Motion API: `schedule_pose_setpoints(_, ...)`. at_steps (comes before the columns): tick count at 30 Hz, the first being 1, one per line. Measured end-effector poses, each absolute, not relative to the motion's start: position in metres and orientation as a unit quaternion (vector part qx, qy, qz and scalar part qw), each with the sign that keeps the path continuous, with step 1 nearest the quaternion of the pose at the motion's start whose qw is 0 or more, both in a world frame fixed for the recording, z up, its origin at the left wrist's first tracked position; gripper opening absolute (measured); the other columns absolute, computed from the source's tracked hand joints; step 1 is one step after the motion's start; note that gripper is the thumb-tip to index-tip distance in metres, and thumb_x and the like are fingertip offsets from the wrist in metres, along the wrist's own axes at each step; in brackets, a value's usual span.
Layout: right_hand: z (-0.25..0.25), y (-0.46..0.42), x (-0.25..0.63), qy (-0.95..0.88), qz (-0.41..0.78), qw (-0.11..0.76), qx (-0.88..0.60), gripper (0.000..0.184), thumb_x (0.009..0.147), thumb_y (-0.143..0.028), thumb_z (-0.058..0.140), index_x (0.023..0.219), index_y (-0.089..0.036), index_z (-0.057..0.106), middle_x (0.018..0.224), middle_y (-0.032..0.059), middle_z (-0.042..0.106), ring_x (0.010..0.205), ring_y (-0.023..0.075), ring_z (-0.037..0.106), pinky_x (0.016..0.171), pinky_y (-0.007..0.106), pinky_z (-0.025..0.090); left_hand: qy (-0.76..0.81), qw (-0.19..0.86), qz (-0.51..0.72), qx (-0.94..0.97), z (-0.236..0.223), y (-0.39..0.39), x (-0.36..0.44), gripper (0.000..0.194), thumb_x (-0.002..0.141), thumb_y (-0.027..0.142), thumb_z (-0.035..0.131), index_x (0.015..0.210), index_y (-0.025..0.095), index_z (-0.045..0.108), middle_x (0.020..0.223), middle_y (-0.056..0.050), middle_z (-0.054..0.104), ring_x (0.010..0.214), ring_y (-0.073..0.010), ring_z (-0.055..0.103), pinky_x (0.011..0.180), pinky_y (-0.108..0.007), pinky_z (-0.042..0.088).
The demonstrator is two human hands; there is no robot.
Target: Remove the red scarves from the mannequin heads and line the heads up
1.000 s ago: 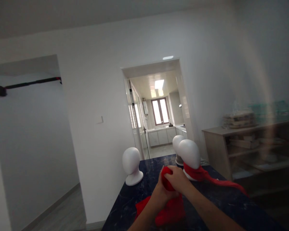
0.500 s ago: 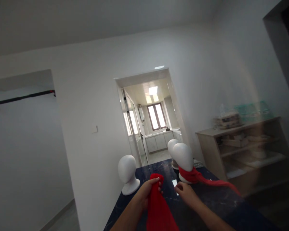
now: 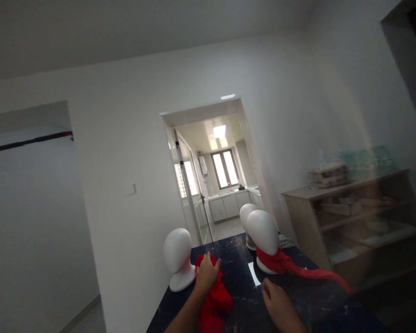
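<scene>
My left hand [image 3: 205,274] grips a bunched red cloth [image 3: 213,298] just right of a bare white mannequin head [image 3: 177,257] at the table's left side. My right hand [image 3: 279,304] hovers low over the dark marble table [image 3: 305,300], holding nothing, its fingers loosely curled. In front of it stands a second white mannequin head [image 3: 263,236] with a red scarf [image 3: 291,267] tied around its neck, the tail trailing right. A third white head [image 3: 245,216] is partly hidden behind it.
A wooden shelf unit [image 3: 353,217] with stacked items stands at the right. Behind the table a doorway [image 3: 215,171] opens onto a bright kitchen. A white wall [image 3: 118,185] runs along the left, with floor below.
My hands came apart; the left carried the red cloth left toward the bare mannequin head, the right let go and dropped lower. The view tilted up and to the right.
</scene>
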State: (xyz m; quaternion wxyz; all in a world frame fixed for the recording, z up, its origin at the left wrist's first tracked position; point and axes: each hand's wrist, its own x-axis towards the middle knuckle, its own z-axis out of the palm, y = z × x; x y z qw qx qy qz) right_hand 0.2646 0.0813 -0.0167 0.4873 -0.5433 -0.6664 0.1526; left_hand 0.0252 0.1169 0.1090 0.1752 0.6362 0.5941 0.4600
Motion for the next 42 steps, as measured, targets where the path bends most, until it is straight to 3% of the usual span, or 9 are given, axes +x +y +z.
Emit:
schedule_pose_setpoints(3,-0.019,0.086,0.262,-0.68,0.146,0.471,-0.542,0.017,0.094,-0.014,0.044,0.087,-0.023,0.057,0.083,0.0027,0.072,0.077,0.0175,0.067,0.071,0.027,0.037,0.602,0.149,0.39,0.681,0.048,0.105,0.032,0.047,0.088,0.025,0.069,0.134,0.013,0.067,0.157,-0.019,0.053,0.154,-0.0378,0.036,0.13,-0.06,0.016)
schedule_pose_setpoints(8,-0.016,0.087,0.262,-0.678,0.123,0.477,-0.546,0.019,0.091,-0.012,0.042,0.087,-0.024,0.057,0.086,0.0032,0.07,0.082,0.0189,0.067,0.075,0.028,0.042,0.398,0.167,0.204,0.879,-0.014,0.081,0.035,0.018,0.088,0.031,0.064,0.096,0.028,0.08,0.106,-0.006,0.082,0.109,-0.0267,0.071,0.107,-0.043,0.049)
schedule_pose_setpoints(12,-0.013,0.093,0.284,-0.618,0.009,0.52,-0.59,0.016,0.086,-0.015,0.046,0.09,-0.023,0.06,0.098,0.0083,0.069,0.098,0.0256,0.065,0.091,0.035,0.046,0.397,0.157,0.29,0.856,-0.006,0.062,0.04,0.027,0.08,0.015,0.064,0.101,0.025,0.077,0.114,-0.006,0.079,0.111,-0.0251,0.067,0.106,-0.039,0.045)
schedule_pose_setpoints(16,-0.007,0.11,0.326,-0.507,-0.047,0.541,-0.669,0.031,0.087,-0.023,0.048,0.114,-0.016,0.063,0.114,0.0163,0.068,0.115,0.0327,0.062,0.107,0.042,0.044,0.435,0.216,0.369,0.792,0.01,0.052,0.038,0.02,0.093,0.025,0.054,0.095,0.021,0.074,0.097,-0.005,0.077,0.092,-0.0206,0.068,0.087,-0.031,0.049)
schedule_pose_setpoints(21,-0.001,0.138,0.373,-0.534,-0.044,0.43,-0.727,0.064,0.088,-0.02,0.043,0.149,-0.001,0.045,0.149,0.0249,0.055,0.142,0.0331,0.051,0.116,0.039,0.038,0.439,0.24,0.392,0.772,0.01,0.049,0.037,0.021,0.094,0.031,0.055,0.092,0.018,0.071,0.085,-0.003,0.072,0.079,-0.0186,0.064,0.072,-0.027,0.046)
schedule_pose_setpoints(27,-0.013,0.162,0.398,-0.639,0.001,0.309,-0.704,0.074,0.091,-0.013,0.039,0.164,-0.014,0.027,0.164,0.0206,0.042,0.152,0.0347,0.04,0.117,0.055,0.036,0.437,0.218,0.356,0.797,0.002,0.056,0.042,0.016,0.086,0.018,0.055,0.087,0.017,0.07,0.085,-0.004,0.073,0.078,-0.0178,0.064,0.071,-0.026,0.043)
schedule_pose_setpoints(33,-0.01,0.172,0.395,-0.65,0.033,0.343,-0.678,0.072,0.089,-0.014,0.046,0.16,-0.02,0.036,0.137,0.0142,0.069,0.122,0.0258,0.068,0.101,0.034,0.047,0.452,0.217,0.352,0.79,-0.005,0.065,0.041,0.012,0.084,0.017,0.058,0.086,0.018,0.069,0.084,-0.003,0.071,0.079,-0.0181,0.063,0.07,-0.026,0.042)
schedule_pose_setpoints(38,0.009,0.159,0.376,-0.619,0.089,0.389,-0.677,0.046,0.097,-0.027,0.043,0.141,-0.024,0.055,0.113,0.0114,0.078,0.104,0.0268,0.074,0.081,0.031,0.047,0.437,0.215,0.361,0.795,0.0,0.06,0.042,0.018,0.077,0.009,0.058,0.087,0.018,0.07,0.088,-0.003,0.071,0.082,-0.0176,0.064,0.073,-0.026,0.044)
schedule_pose_setpoints(42,0.02,0.146,0.362,-0.623,0.098,0.398,-0.666,0.027,0.092,-0.023,0.052,0.118,-0.025,0.06,0.107,0.008,0.079,0.102,0.0244,0.074,0.078,0.028,0.044,0.431,0.211,0.363,0.799,0.005,0.055,0.044,0.017,0.078,0.01,0.058,0.087,0.019,0.069,0.088,-0.003,0.07,0.083,-0.0176,0.064,0.075,-0.027,0.044)
